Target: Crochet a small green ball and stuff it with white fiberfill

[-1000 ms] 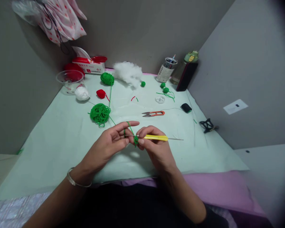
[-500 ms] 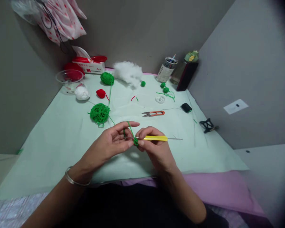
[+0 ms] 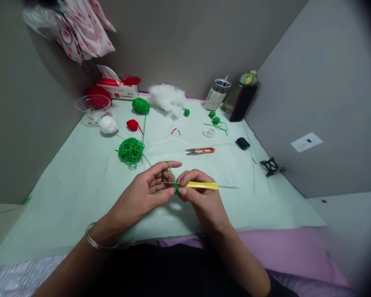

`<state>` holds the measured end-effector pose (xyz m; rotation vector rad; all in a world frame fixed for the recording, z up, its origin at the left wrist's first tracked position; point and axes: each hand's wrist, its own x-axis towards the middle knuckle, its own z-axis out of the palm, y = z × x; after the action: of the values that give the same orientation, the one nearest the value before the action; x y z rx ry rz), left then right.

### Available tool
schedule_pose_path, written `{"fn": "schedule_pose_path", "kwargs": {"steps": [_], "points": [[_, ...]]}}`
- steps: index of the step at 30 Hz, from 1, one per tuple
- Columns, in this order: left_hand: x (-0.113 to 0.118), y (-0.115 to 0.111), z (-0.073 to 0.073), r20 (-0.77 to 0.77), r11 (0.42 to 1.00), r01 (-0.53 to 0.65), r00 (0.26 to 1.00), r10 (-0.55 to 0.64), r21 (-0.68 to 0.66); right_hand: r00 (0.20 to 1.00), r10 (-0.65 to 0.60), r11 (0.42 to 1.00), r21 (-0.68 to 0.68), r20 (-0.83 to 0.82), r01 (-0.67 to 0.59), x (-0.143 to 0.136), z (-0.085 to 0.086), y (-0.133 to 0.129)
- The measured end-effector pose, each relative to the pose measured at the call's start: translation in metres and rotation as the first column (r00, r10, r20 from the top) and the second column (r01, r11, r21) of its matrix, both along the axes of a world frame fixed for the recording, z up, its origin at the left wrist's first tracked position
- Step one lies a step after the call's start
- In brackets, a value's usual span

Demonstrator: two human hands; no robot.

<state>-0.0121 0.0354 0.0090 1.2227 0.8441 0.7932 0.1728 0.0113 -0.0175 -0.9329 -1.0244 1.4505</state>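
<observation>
My left hand [image 3: 142, 192] pinches a small green crocheted piece [image 3: 176, 188] between thumb and fingers, its index finger stretched out with green yarn looped over it. My right hand [image 3: 204, 198] is closed on a crochet hook with a yellow handle [image 3: 202, 185]; its thin metal tip lies at the green piece and its rear shaft points right. From my left hand the yarn runs back towards a loose green tangle [image 3: 130, 152] and a green ball [image 3: 141, 106] behind it.
Orange-handled snips [image 3: 200, 151] lie beyond my hands. Around them are a red ball [image 3: 132, 125], a white ball [image 3: 108, 124], white stuffing [image 3: 167, 99], small green balls [image 3: 216, 120], a black object [image 3: 243, 143], a black clip [image 3: 270, 166], a can [image 3: 217, 95] and a bottle [image 3: 235, 95].
The whole view has shifted slightly, so the table items appear a little lower. The hook's rear end tilts slightly further down; both hands keep their holds.
</observation>
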Motion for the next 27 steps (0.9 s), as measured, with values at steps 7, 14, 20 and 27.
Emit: {"fn": "schedule_pose_path", "kwargs": {"steps": [7, 14, 20, 27], "points": [[-0.0033, -0.0006, 0.0036, -0.003, 0.999, 0.043, 0.999, -0.043, 0.008, 0.989, 0.039, 0.994, -0.093, -0.145, -0.053, -0.0016, 0.0069, 0.0042], [0.0015, -0.0004, 0.003, -0.006, 1.0, -0.005, 1.0, 0.005, -0.02, 1.0, -0.008, 1.0, -0.001, 0.0, 0.008, 0.0004, 0.0036, 0.0026], [-0.0015, -0.0002, 0.0031, 0.035, 0.999, 0.04, 0.999, -0.04, -0.012, 0.998, -0.005, 0.998, -0.059, -0.068, 0.001, -0.0006, 0.0048, 0.003], [-0.0037, 0.0012, 0.0031, 0.092, 0.998, 0.041, 0.995, -0.037, -0.045, 0.99, 0.032, 0.996, -0.072, -0.135, -0.042, -0.0036, 0.0094, 0.0031]]}}
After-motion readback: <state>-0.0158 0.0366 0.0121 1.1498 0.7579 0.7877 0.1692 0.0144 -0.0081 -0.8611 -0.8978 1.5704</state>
